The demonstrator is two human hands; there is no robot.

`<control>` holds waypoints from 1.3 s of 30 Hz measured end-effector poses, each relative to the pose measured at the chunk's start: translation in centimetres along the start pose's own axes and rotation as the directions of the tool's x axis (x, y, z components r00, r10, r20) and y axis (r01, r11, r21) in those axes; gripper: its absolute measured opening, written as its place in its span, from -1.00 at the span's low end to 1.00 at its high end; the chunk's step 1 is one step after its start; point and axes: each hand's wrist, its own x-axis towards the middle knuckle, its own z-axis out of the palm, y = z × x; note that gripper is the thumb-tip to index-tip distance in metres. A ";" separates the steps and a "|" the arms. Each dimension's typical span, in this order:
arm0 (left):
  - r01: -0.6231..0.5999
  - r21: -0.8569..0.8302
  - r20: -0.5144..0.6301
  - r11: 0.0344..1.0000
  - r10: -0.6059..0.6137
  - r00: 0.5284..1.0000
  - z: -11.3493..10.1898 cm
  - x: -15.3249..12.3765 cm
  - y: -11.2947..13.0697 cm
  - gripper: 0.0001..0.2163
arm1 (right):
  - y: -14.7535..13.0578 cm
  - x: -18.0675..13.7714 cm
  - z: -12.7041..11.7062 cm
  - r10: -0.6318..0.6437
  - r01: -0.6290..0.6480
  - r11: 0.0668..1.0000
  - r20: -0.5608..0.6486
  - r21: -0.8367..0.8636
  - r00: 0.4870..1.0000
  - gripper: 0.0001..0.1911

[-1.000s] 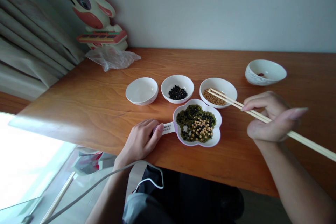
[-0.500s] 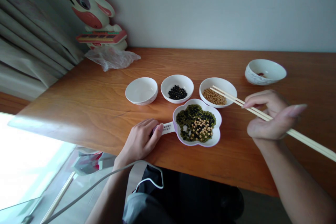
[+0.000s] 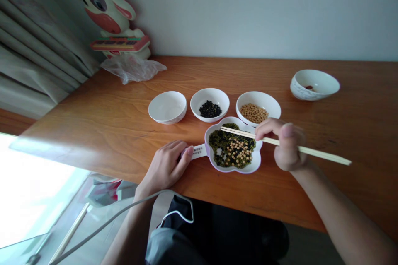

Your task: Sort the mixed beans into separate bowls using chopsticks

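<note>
My left hand (image 3: 169,162) is closed around the handle of a flower-shaped white dish (image 3: 257,160) with a purple rim, which rests on the table. In the dish lie mixed green beans (image 3: 216,138), black beans and yellow soybeans (image 3: 239,152). My right hand (image 3: 284,143) grips a pair of pale chopsticks (image 3: 320,153), their tips over the upper left of the dish. Whether the tips touch or pinch a bean is too small to tell. Behind the dish stand a bowl of soybeans (image 3: 254,113), a bowl of black beans (image 3: 210,109) and an empty white bowl (image 3: 168,107).
A larger patterned bowl (image 3: 314,87) with a few dark reddish bits stands at the back right of the wooden table (image 3: 108,132). A cow-shaped toy keyboard (image 3: 121,43) and a crumpled plastic bag (image 3: 133,70) are at the back left. A cable (image 3: 124,210) crosses my left forearm.
My right hand has moved left and toward me. The chopstick tips have gone from above the soybean bowl to the flower-shaped dish. My left hand has stayed still.
</note>
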 end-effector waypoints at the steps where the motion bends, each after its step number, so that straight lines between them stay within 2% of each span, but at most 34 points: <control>1: -0.001 0.000 -0.001 1.000 0.001 1.000 0.0 0.0 0.0 -0.66 | -0.1 -0.1 0.3 -0.018 0.018 1.000 0.047 -0.001 0.999 -0.47; 5: -0.001 0.004 -0.007 1.000 0.001 1.000 0.0 0.0 0.1 -0.67 | -0.4 -0.1 0.9 -0.071 0.081 0.994 0.140 -0.073 0.988 -0.58; 13: 0.060 -0.027 -0.047 0.998 -0.061 0.997 0.0 0.0 0.3 -0.74 | -0.5 0.0 0.9 -0.179 0.203 0.967 0.154 -0.157 0.972 -0.56; 19: 0.096 -0.048 -0.076 0.994 -0.100 0.992 0.1 -0.1 0.4 -0.75 | -0.6 0.1 1.1 -0.220 0.256 0.944 0.182 -0.207 0.958 -0.66; 21: 0.104 -0.053 -0.095 0.993 -0.109 0.990 0.1 -0.2 0.4 -0.76 | -0.7 0.1 0.9 -0.229 0.261 0.940 0.162 -0.219 0.960 -0.65; 26: 0.109 -0.053 -0.113 0.993 -0.115 0.987 0.1 -0.2 0.4 -0.79 | -0.6 0.1 0.2 -0.226 0.208 0.936 -0.032 -0.284 0.974 -0.53; 28: 0.109 -0.044 -0.116 0.993 -0.114 0.987 0.1 -0.2 0.4 -0.79 | -0.5 0.2 -0.1 -0.232 0.198 0.919 -0.060 -0.342 0.971 -0.55; 34: 0.135 -0.034 -0.160 0.990 -0.139 0.977 0.4 -0.1 0.2 -0.79 | -0.4 0.4 -0.1 -0.292 0.259 0.870 -0.016 -0.420 0.956 -0.58; 39: 0.116 -0.038 -0.183 0.993 -0.121 0.976 0.5 -0.2 -0.1 -0.76 | -0.4 0.3 -0.1 -0.264 0.250 0.868 0.028 -0.428 0.964 -0.59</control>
